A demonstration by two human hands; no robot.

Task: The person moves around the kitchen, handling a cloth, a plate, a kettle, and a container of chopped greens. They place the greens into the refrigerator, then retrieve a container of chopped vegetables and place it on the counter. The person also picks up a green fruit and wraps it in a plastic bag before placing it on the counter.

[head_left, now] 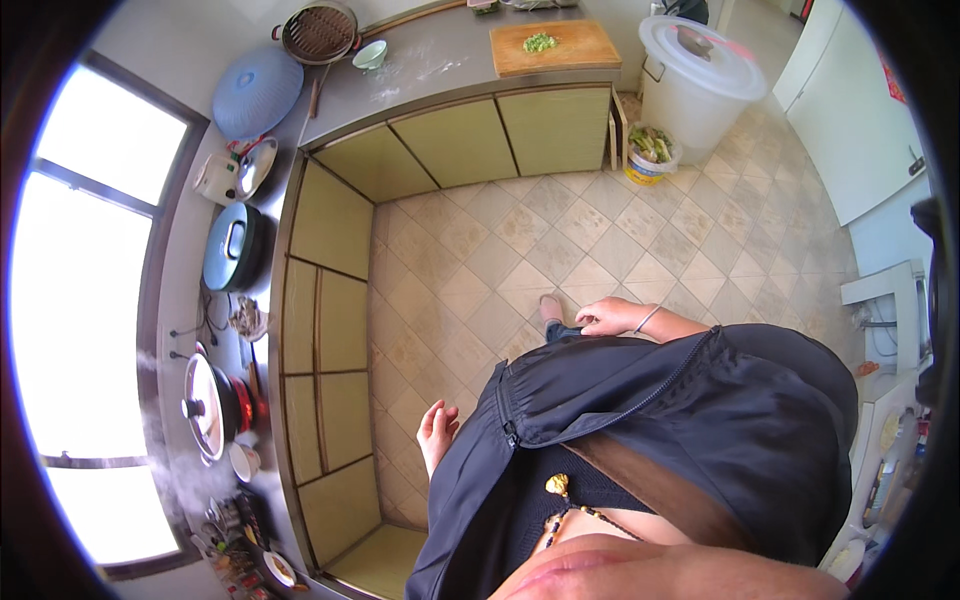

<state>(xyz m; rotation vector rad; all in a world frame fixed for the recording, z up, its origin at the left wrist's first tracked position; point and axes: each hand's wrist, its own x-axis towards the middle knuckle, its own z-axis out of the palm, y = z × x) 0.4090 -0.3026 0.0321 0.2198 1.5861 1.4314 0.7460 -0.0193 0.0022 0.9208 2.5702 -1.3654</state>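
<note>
Low on my left side, my left hand (pixel 437 430) hangs with its fingers loosely bent and slightly apart, holding nothing. In front of the dark jacket (pixel 620 390) is my right hand (pixel 606 316), with a bracelet (pixel 649 318) at the wrist. Its fingers are relaxed and partly bent, and nothing shows in them. Neither hand touches the counter. Along the left counter a lidded pot (pixel 208 405) stands on a lit red cooker, with steam around it. A white cup (pixel 244 461) sits beside this pot.
A cutting board (pixel 510 58) bears chopped greens (pixel 540 42) on the far counter (pixel 450 75), right of a bowl (pixel 370 55). A teal lidded pot (pixel 233 247) stands on the left. On the tiled floor (pixel 480 240) are a tall white bin (pixel 690 90) and a bucket of scraps (pixel 650 155).
</note>
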